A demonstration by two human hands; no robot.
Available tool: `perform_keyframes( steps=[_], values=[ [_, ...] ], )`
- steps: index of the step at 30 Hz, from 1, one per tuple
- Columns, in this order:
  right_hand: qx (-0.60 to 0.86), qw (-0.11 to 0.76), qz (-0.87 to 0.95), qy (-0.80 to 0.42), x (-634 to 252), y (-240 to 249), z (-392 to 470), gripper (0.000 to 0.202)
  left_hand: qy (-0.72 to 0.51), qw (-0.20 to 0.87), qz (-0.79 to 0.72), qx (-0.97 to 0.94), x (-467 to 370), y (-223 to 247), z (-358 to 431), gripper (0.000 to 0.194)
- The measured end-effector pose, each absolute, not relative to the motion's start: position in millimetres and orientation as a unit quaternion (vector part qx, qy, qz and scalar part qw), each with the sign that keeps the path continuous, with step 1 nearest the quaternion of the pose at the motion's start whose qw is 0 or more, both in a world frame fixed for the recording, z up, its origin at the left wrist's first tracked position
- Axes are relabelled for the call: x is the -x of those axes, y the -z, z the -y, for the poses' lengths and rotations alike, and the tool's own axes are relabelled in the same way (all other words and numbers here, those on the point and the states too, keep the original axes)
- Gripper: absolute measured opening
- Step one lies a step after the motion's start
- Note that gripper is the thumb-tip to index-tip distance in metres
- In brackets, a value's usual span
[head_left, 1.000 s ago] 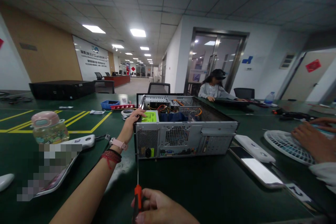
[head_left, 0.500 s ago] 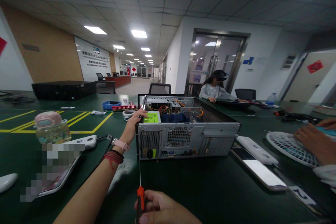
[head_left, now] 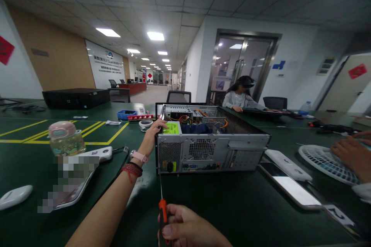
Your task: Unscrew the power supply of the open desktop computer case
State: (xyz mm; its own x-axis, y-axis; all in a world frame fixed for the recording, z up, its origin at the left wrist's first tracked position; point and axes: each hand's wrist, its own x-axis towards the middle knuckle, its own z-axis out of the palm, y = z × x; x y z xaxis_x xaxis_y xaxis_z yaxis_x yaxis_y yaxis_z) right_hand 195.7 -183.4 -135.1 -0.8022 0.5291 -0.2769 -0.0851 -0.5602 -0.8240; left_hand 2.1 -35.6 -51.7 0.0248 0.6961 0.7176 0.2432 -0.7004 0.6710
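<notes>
A desktop computer case [head_left: 246, 148] lies on the green table with its top side open, its rear panel facing me. Inside show wires and a power supply [head_left: 173, 127] with a bright green label. My left hand [head_left: 151, 134] grips the case's left edge, fingers over the top beside that label. Low in front, my right hand [head_left: 187, 227] is closed around the red-and-black handle of a screwdriver [head_left: 163, 209]. Its thin shaft points up at the lower left corner of the rear panel. Whether the tip touches a screw there is too small to tell.
Left are a drink bottle [head_left: 65, 141], a phone [head_left: 74, 191] and a white earbud case [head_left: 16, 197]. Right lie another phone [head_left: 290, 185], a white power bank [head_left: 288, 165] and a white fan [head_left: 326, 162] under another person's hands [head_left: 352, 156]. Behind stands a blue tray [head_left: 126, 114].
The whole view has shifted slightly, so things sit a little further right. My left hand stays on the case and my right hand keeps the screwdriver at the same corner.
</notes>
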Motion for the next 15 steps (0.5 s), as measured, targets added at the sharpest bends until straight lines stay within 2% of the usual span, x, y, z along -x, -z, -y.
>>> perform_keyframes(
  steps=[3, 9, 15],
  values=[
    [0.245, 0.150, 0.435, -0.853, -195.4, 132.1, 182.2, 0.062, -0.607, 0.183, -0.346, -0.692, -1.9, 50.3, 35.3, 0.031],
    [0.290, 0.147, 0.437, -0.839, -187.0, 130.6, 179.5, 0.076, -0.590, 0.185, -0.354, -0.702, 0.8, 50.0, 33.1, 0.032],
    [0.317, 0.119, 0.421, -0.842, -192.4, 125.3, 177.4, 0.062, -0.597, 0.194, -0.348, -0.696, 0.3, 51.5, 33.6, 0.032]
  ],
)
